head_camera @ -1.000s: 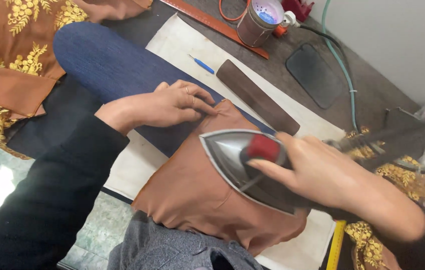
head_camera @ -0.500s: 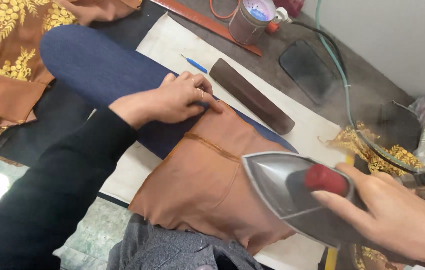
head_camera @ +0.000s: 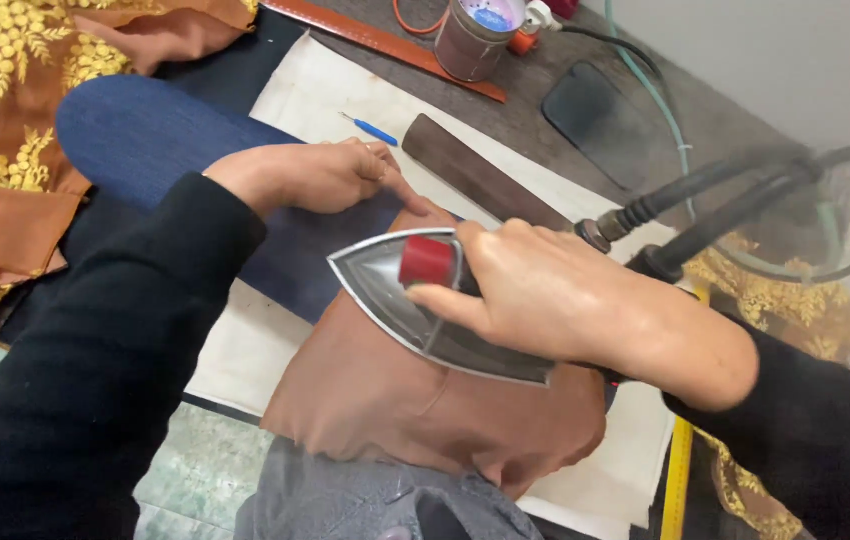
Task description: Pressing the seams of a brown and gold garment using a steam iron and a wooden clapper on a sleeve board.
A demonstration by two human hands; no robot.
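Observation:
My right hand (head_camera: 555,295) grips the handle of a steel steam iron (head_camera: 415,305) with a red knob, its tip pointing left over a piece of brown fabric (head_camera: 395,400). The fabric lies draped over a dark blue padded pressing board (head_camera: 155,140). My left hand (head_camera: 320,175) rests on the board at the fabric's far edge, one finger stretched out onto the cloth just beyond the iron's tip. Two hoses (head_camera: 705,200) run from the back of the iron to the right.
A dark wooden block (head_camera: 480,175), a blue pen (head_camera: 370,128) and a white cloth underlay (head_camera: 345,95) lie behind the board. A tin can (head_camera: 475,35) and a wooden ruler (head_camera: 385,45) sit further back. Gold-embroidered brown cloth (head_camera: 5,120) lies left; a yellow ruler (head_camera: 677,480) lies right.
The iron swung away to the right off the fabric, then came back left onto it. My left hand stayed at the fabric's far edge.

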